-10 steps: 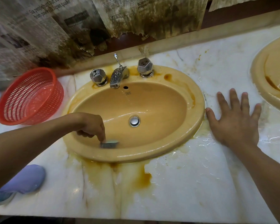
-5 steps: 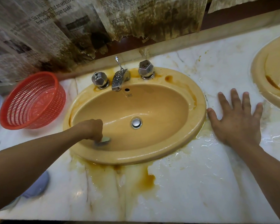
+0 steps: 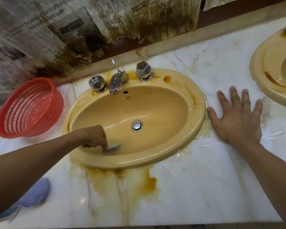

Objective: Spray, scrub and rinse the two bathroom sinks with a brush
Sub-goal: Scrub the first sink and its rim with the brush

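Curled around a small pale-green brush [image 3: 112, 147], the left hand [image 3: 96, 136] presses it against the near inside wall of the yellow sink [image 3: 172, 146], just below the front rim. The fingers wrap the top of the brush, so little of it shows beyond the knuckles. The right hand [image 3: 238, 119] lies flat, with fingers spread and palm down, on the wet countertop [image 3: 196, 187] just beside the sink's rim, seemingly as a brace.

Beyond the brush hand, the closed drain plug [image 3: 136, 126] sits at the bottom of the bowl, and farther off the spout [image 3: 117, 81] shows no water running. The bowl glistens wet. Orange-brown staining marks the rim on the far side, between the two hands, and runs along the bowl's edge above the left wrist. Rusty streaks also spread over the countertop below the left forearm.

Past the right hand's fingertips, the second sink [image 3: 261, 66] is only partly in view and carries a dark brown streak inside. A red basket [image 3: 31, 106] stands outside the left forearm.

By these signs the work looks to be at the scrubbing of the first sink, perhaps near halfway through it. Its rim stains and rinse appear left to do, and the second sink seems to await at least scrubbing and rinsing. No spray bottle is in view.
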Tool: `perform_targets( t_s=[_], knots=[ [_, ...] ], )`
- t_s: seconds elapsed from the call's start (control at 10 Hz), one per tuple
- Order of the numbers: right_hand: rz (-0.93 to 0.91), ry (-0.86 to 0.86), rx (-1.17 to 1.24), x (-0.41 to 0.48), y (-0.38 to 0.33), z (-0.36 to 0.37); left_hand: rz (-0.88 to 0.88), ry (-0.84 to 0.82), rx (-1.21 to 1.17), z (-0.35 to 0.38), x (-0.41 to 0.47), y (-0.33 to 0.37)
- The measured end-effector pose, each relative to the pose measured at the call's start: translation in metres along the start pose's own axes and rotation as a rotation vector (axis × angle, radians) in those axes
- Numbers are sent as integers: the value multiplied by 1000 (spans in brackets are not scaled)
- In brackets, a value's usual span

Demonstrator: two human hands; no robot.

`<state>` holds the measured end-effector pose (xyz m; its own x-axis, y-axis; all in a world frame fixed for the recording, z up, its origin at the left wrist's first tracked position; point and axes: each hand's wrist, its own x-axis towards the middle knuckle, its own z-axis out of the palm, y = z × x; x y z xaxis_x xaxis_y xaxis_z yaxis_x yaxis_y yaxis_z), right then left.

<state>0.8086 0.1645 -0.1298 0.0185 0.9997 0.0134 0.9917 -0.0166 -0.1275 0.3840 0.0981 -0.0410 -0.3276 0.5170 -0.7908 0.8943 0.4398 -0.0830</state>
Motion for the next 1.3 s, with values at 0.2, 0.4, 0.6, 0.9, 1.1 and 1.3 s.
perform_targets(
  t_s=[0.2, 0.4, 0.6, 0.9, 1.1, 1.3],
  knots=[
    [-1, 1, 5, 0, 0, 1, 178, -191, -250, 14, -2, 22],
    [2, 5, -9, 0, 0, 1, 157, 10, -101, 15, 13, -9],
    [5, 8, -17, 1, -1, 1, 262, -104, -211, 25, 12, 52],
    [3, 12, -5, 0, -2, 0, 328, -3, -702, 56, 34, 135],
    [7, 13, -7, 0, -2, 1, 292, -79, -746, 59, 34, 122],
    [8, 12, -3, 1, -2, 2, 335, -13, -952, 53, 31, 157]
  ],
)
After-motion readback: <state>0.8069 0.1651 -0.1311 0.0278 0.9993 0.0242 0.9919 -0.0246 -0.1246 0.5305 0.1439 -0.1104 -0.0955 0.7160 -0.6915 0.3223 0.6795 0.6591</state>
